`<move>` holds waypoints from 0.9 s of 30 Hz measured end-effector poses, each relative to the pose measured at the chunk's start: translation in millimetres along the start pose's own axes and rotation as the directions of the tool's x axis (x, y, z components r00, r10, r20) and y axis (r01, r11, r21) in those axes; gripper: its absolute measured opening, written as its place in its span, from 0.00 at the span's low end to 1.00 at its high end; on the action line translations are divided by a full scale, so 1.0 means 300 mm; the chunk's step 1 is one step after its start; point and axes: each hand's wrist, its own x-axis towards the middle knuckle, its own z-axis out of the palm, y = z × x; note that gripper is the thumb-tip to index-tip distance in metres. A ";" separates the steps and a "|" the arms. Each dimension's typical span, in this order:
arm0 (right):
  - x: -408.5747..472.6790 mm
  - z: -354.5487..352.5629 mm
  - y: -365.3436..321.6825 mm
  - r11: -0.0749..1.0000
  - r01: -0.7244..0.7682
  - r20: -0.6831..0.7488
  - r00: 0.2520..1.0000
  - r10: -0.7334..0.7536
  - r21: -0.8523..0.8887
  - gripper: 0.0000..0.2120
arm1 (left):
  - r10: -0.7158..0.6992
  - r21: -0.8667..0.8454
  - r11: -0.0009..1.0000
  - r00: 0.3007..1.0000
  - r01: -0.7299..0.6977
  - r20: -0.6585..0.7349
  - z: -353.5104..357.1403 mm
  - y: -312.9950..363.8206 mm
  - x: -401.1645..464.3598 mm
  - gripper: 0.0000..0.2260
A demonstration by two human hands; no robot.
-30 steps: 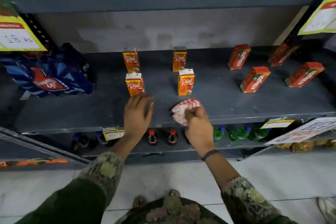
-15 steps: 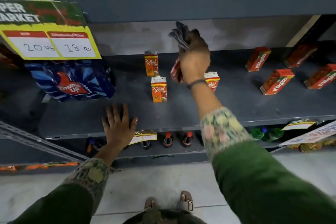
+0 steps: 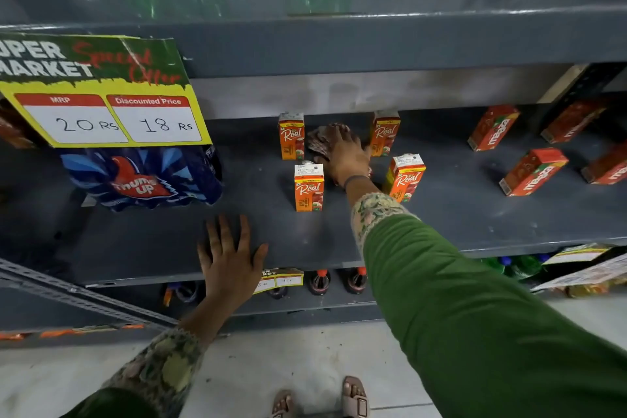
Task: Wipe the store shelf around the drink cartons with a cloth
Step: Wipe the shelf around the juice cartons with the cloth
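Between the rear orange juice cartons (image 3: 291,136), our right hand (image 3: 346,156) presses the soft crumpled cloth (image 3: 320,142) onto the grey metal shelf (image 3: 441,214); it bunches easily, best gripped palm-down. Our left hand (image 3: 230,258) rests open.

Grey metal shelf (image 3: 271,237); four upright orange drink cartons (image 3: 308,187) in two rows; my crumpled cloth (image 3: 320,142) lies between the back pair.

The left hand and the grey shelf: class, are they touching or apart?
Touching. The head view shows the left hand lying flat, fingers spread, on the front part of the grey shelf, with no gap visible beneath the palm.
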 end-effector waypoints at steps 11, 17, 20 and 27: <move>-0.003 0.017 0.047 0.992 0.037 0.230 0.973 -0.009 -0.119 0.28 | -0.003 -0.009 1.000 1.000 0.003 0.005 0.011 0.000 0.005 0.32; -0.052 0.002 0.027 0.963 0.113 0.265 0.963 -0.046 -0.245 0.27 | 0.003 -0.028 1.000 1.000 -0.002 0.019 0.015 -0.002 0.006 0.30; -0.102 0.008 0.040 0.961 0.112 0.256 0.966 -0.045 -0.254 0.27 | 0.002 -0.022 1.000 1.000 -0.002 0.018 0.012 -0.002 0.008 0.30; -0.223 0.034 0.083 0.959 0.114 0.195 0.979 -0.063 -0.260 0.23 | -0.010 -0.025 1.000 0.999 0.011 0.039 0.010 0.000 0.012 0.30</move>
